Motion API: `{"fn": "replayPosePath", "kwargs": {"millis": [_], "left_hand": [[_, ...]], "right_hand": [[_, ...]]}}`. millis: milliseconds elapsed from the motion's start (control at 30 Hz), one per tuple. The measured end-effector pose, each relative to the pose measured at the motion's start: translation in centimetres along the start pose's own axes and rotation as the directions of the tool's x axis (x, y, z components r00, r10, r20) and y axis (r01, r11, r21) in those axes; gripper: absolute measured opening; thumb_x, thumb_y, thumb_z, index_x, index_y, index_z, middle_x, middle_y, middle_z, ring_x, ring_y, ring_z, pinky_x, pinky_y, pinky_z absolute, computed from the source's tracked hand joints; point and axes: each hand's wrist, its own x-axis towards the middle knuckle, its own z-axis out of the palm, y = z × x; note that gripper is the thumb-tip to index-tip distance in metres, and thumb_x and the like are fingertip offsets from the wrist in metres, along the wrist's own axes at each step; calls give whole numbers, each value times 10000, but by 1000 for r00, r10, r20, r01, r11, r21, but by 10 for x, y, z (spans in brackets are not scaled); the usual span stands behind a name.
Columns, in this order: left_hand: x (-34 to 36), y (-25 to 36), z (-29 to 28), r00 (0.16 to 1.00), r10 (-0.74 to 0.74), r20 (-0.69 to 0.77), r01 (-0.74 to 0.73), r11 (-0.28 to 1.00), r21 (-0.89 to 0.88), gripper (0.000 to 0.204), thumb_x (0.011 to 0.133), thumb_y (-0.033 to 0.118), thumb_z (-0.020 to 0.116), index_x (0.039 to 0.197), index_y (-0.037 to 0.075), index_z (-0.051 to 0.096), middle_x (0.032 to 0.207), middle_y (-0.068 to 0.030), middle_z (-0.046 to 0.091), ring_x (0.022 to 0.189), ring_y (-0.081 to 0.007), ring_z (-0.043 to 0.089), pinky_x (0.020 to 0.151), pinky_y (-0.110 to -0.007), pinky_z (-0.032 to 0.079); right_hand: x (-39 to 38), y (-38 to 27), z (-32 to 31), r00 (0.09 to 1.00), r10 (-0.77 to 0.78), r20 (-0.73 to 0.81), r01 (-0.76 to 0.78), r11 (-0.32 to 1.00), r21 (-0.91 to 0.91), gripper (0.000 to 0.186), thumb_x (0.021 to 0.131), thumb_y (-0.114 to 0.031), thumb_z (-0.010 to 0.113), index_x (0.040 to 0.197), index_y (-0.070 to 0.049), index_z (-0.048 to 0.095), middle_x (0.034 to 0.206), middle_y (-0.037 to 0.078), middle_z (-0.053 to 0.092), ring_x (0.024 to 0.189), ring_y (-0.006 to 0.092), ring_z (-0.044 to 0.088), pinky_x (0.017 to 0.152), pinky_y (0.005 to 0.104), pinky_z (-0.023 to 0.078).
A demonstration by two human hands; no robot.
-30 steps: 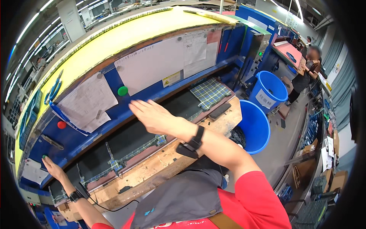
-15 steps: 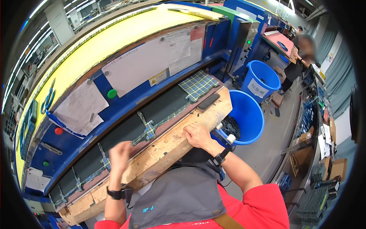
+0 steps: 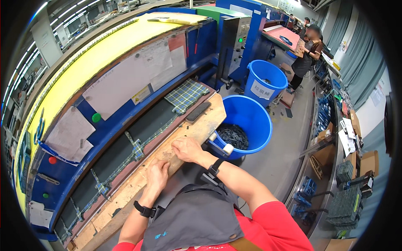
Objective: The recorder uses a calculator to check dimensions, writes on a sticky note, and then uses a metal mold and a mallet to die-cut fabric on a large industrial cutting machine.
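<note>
Head view, looking down: both hands sit on the wooden table (image 3: 125, 196), a long plank edge running along the front of a blue machine. Left hand (image 3: 157, 175) lies palm down on the wood, fingers loosely together and pointing forward; it holds nothing I can make out. Right hand (image 3: 187, 149) rests just ahead of it, fingers curled down over the plank's edge, gripping nothing separate that shows. It looks as if both are braced there to steady the person at the working edge.

Just past the hands runs a dark belt (image 3: 138, 129) with thin strips of plaid fabric (image 3: 137, 148) lying across it, well within reach. At the belt's far end a larger plaid cloth (image 3: 185, 95) lies flat, beside a black bar (image 3: 198, 111) on the wood.

Right at the table's end stands a blue bin (image 3: 251, 121) with dark scraps in it, likely parked there so offcuts drop straight in. A second blue bin (image 3: 265, 79) behind carries a white rectangular label.

On the machine's back panel: pale paper sheets (image 3: 138, 75), a small yellow warning sticker (image 3: 141, 96), a green round button (image 3: 96, 117) and a red one (image 3: 52, 160). Another person (image 3: 307, 52) stands far off.
</note>
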Motion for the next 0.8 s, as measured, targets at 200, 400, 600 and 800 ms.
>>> {"fn": "replayPosePath", "kwargs": {"millis": [200,400,600,800], "left_hand": [[-7,2,28,981,39,-192,-2,982,188,129,872,126,711,890,3,747,821,-211,630,833,-408,634,755,-497,490],[-15,-2,49,950,-10,-312,81,973,217,154,867,149,721,852,-3,746,792,-199,621,807,-389,632,749,-486,489],[-19,1,73,907,-151,-394,243,950,195,218,891,183,711,793,-11,728,755,-196,603,758,-391,618,704,-488,473],[-2,-6,77,872,-244,-424,371,895,247,303,895,220,709,715,-19,663,722,-194,594,727,-407,610,685,-495,478]], "right_hand": [[-3,15,-1,998,-7,67,-1,992,127,133,879,-149,599,849,-44,674,871,167,707,893,391,680,771,494,547],[-8,32,8,974,-91,206,33,963,267,179,865,-117,638,977,12,692,973,187,708,1003,387,657,871,465,520],[-30,58,-14,882,-275,382,91,896,434,361,898,-126,653,1214,47,617,1172,260,656,1160,422,600,998,491,475],[-12,120,-85,822,-222,524,19,931,365,360,909,-122,632,1233,33,617,1147,260,671,1124,427,622,980,493,490]]}}
